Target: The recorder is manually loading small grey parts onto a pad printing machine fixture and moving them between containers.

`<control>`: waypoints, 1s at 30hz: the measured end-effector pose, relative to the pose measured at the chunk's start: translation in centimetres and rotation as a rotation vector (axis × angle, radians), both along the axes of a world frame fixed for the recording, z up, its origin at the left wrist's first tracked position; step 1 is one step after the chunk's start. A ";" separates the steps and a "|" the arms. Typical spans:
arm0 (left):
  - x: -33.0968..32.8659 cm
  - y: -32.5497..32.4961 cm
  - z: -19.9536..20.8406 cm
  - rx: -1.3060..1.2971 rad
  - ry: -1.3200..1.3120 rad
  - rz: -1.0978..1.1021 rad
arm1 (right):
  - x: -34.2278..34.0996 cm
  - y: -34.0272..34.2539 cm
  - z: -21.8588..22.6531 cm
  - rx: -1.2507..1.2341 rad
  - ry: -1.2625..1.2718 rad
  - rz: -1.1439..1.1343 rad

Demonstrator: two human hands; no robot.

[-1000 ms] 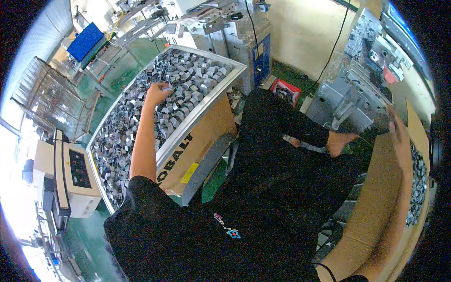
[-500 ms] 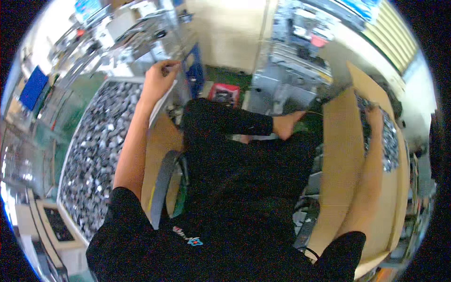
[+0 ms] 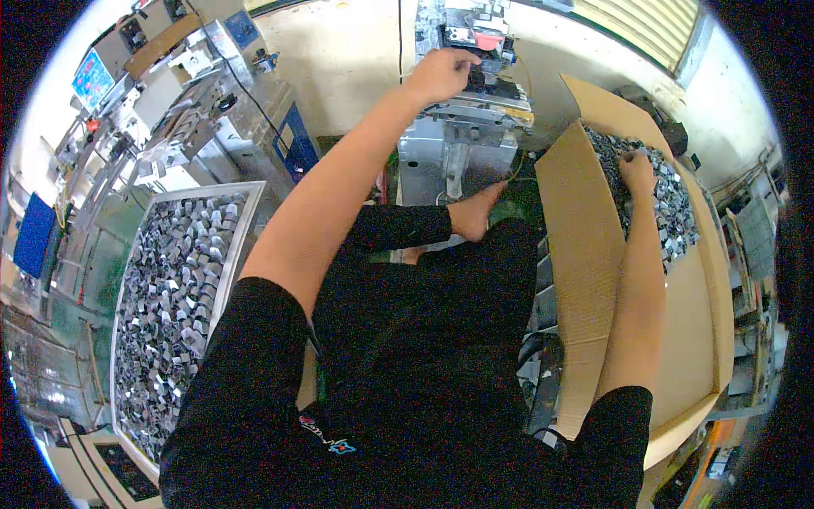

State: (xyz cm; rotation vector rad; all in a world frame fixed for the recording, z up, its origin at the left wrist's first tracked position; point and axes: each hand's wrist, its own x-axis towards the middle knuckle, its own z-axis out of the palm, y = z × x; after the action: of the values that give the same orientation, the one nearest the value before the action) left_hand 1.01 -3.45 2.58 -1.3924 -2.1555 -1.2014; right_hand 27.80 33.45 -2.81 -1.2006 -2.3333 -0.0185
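My left hand [image 3: 443, 75] is stretched forward over a grey metal machine [image 3: 458, 148], next to its dark work area and a red part [image 3: 489, 41]. Its thumb and fingers are curled together; whatever they may pinch is too small to make out. My right hand [image 3: 638, 173] reaches into a tall cardboard box [image 3: 581, 220], with its fingers bent in against a heap of small grey metal pieces [image 3: 677, 212]. Its fingertips are partly hidden there, so I cannot see what lies in them.
Left of me stands a pale-rimmed tray [image 3: 246, 222] heaped with small bent metal pieces [image 3: 174, 288]. Behind it is another machine [image 3: 229, 140] with a black cable. My bare foot [image 3: 476, 212] rests by the front machine's base. Racks [image 3: 759, 314] line the far right.
My left hand has swung from above the left tray's far edge over to the front machine. The right hand stays in the box. The view has turned somewhat left.
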 end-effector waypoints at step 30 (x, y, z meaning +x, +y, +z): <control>-0.6 1.6 -2.6 -0.129 -0.181 -0.007 | -1.6 0.5 -0.4 -0.984 1.069 0.536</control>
State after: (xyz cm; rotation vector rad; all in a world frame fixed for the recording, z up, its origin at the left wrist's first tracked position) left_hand 0.41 -1.89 -0.05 -1.3911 -2.3913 -1.2545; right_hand 26.18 33.92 -3.18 -0.5686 -1.5189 1.6484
